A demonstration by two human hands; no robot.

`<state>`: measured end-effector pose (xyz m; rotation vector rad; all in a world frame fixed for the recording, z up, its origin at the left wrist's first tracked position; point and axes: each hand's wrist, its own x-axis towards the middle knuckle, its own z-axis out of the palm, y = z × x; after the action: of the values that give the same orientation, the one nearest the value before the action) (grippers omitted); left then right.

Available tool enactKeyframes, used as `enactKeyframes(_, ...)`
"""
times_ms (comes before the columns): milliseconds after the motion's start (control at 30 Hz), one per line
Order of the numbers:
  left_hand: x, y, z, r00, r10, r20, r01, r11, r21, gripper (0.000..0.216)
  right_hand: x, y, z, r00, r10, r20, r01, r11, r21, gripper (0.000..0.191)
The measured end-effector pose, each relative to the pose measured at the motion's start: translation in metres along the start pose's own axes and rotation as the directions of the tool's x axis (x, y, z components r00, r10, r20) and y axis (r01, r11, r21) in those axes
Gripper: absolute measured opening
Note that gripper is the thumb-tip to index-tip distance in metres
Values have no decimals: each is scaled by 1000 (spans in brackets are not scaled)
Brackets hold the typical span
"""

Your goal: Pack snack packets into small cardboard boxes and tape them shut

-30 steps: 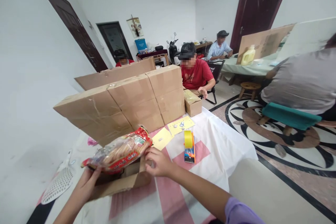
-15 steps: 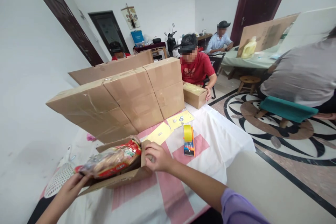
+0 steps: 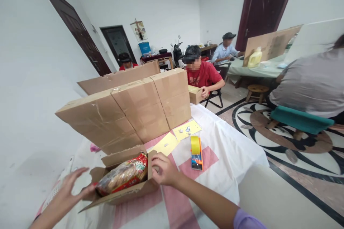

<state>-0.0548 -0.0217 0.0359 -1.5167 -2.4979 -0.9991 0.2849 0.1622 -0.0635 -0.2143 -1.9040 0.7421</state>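
Observation:
An open cardboard box lies on the table in front of me. Inside it rests a clear and red snack packet of biscuits. My right hand is closed on the box's right end flap, thumb and fingers pinching it. My left hand hovers at the box's left end with fingers spread, its fingertips close to the packet's end and holding nothing.
A wall of taped cardboard boxes stands behind the open box. A tape dispenser and yellow sheets lie on the white and pink tablecloth. A person in red handles a box across the table; other people sit farther back.
The packet has gone from above the box down into it. My left hand has let go of it and opened. My right hand stays on the right flap.

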Motion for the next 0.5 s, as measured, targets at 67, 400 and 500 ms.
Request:
enactKeyframes(67, 2, 17, 1, 994, 70, 86, -69, 997, -19, 63, 2, -2, -1, 1000, -11, -3, 10, 1000, -16, 11)
enactKeyframes(400, -7, 127, 77, 655, 359, 664, -324, 928, -183, 38, 13, -3, -24, 995, 23, -101, -19, 999, 40, 16)
enactKeyframes(500, -17, 94, 52, 881, 254, 398, -236, 967, -95, 47, 12, -3, -25, 998, 5, -59, 0, 996, 92, 36)
